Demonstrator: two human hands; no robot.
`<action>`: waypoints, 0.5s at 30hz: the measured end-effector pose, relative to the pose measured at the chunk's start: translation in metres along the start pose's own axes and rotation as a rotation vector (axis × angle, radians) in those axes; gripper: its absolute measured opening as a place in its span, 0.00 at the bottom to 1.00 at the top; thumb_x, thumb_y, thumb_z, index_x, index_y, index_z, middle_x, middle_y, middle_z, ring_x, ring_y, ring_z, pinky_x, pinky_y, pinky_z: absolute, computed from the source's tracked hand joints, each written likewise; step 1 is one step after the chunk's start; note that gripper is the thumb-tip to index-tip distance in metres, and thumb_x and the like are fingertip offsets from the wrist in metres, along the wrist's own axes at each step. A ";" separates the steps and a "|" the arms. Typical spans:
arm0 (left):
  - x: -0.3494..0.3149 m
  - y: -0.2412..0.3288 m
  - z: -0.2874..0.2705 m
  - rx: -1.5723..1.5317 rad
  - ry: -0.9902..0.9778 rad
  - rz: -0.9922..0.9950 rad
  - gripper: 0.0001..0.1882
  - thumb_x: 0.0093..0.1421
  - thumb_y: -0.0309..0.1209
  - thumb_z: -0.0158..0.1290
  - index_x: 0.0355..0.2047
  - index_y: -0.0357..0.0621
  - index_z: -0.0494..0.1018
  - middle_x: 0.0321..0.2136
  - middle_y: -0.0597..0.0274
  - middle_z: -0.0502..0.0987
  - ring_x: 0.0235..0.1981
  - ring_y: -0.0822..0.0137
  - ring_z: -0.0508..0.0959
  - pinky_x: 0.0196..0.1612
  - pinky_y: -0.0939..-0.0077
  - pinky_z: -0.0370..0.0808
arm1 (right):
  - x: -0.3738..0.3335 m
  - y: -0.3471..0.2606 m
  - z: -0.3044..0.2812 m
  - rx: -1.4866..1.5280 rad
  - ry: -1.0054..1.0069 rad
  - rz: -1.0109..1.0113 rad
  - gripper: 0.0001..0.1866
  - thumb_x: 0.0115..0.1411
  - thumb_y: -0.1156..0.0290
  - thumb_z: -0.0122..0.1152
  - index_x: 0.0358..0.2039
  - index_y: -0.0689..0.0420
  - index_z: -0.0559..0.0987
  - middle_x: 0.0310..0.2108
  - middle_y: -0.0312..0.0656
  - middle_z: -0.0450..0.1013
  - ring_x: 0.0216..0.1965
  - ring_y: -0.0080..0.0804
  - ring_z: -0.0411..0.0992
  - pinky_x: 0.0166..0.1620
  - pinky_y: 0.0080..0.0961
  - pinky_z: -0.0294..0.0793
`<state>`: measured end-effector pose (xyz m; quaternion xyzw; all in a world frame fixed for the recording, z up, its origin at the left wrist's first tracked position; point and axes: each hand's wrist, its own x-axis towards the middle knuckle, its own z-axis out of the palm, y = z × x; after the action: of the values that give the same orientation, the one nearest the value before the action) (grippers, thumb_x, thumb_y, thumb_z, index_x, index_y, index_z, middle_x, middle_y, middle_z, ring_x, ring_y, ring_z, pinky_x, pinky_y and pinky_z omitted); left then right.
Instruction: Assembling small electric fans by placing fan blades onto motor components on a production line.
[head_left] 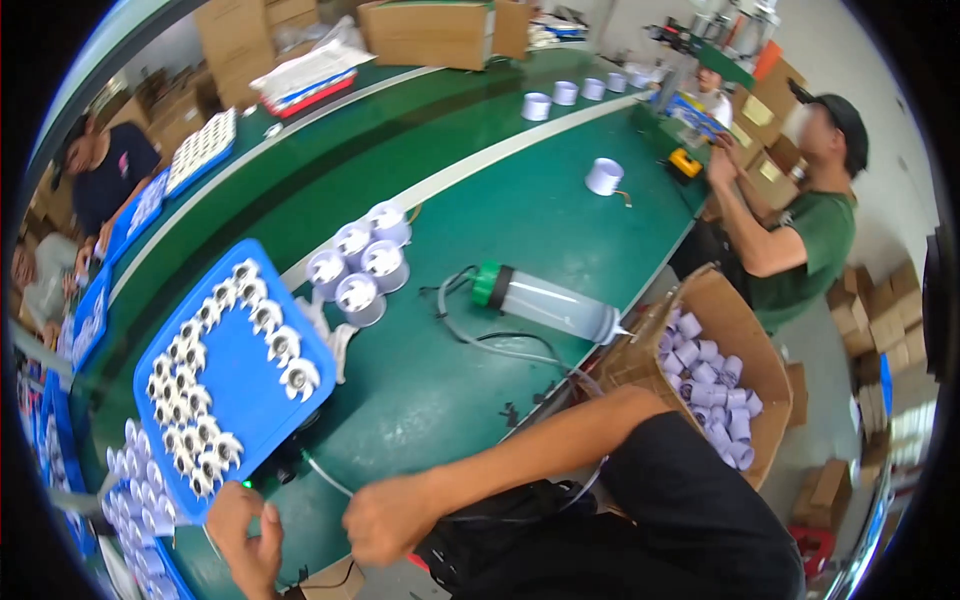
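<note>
My left hand (pixel 247 535) is at the near corner of a blue tray (pixel 262 372), its thumb standing apart from the bent fingers. To its right my right hand (pixel 388 520) is closed in a fist; whatever may be inside is hidden. Rows of small white finned parts with dark round centres (pixel 207 465) line the tray, leaving its middle bare. Beyond it, several pale lilac cylinders (pixel 360 300) stand in a cluster with white finned pieces in their tops. A large clear syringe (pixel 560 305) with a green cap lies on the green table, its hose (pixel 480 340) curving toward me.
A cardboard box (pixel 765 400) full of lilac cylinders stands right of the table. One cylinder (pixel 604 177) sits farther off, and several more line the curved green conveyor (pixel 440 125). A co-worker in green (pixel 820 235) sits at right; others work at left beside blue trays (pixel 135 220).
</note>
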<state>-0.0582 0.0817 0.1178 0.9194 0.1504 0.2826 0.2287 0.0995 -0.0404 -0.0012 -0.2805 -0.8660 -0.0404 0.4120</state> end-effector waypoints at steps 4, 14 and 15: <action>0.030 0.014 0.056 -0.086 -0.003 0.126 0.17 0.53 0.23 0.58 0.15 0.38 0.61 0.14 0.56 0.60 0.17 0.56 0.62 0.22 0.64 0.55 | 0.028 -0.010 0.009 0.018 0.033 -0.205 0.12 0.56 0.59 0.57 0.22 0.52 0.75 0.19 0.36 0.68 0.22 0.34 0.68 0.25 0.33 0.68; -0.089 0.003 0.111 -0.332 0.593 -0.504 0.18 0.70 0.36 0.50 0.24 0.40 0.63 0.15 0.65 0.63 0.16 0.76 0.61 0.21 0.78 0.60 | -0.072 0.034 -0.234 -0.646 0.086 0.780 0.08 0.50 0.68 0.65 0.31 0.53 0.78 0.29 0.40 0.76 0.31 0.39 0.75 0.31 0.35 0.75; -0.096 0.000 0.115 -0.400 0.717 -0.446 0.17 0.70 0.36 0.50 0.26 0.42 0.61 0.15 0.65 0.61 0.16 0.75 0.60 0.21 0.77 0.60 | -0.094 0.048 -0.263 -0.661 0.139 1.066 0.13 0.54 0.66 0.64 0.40 0.56 0.78 0.32 0.43 0.78 0.31 0.44 0.76 0.35 0.38 0.77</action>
<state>-0.0668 0.0042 -0.0103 0.6466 0.3566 0.5499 0.3902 0.3537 -0.1222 0.0949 -0.7828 -0.5200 -0.1131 0.3225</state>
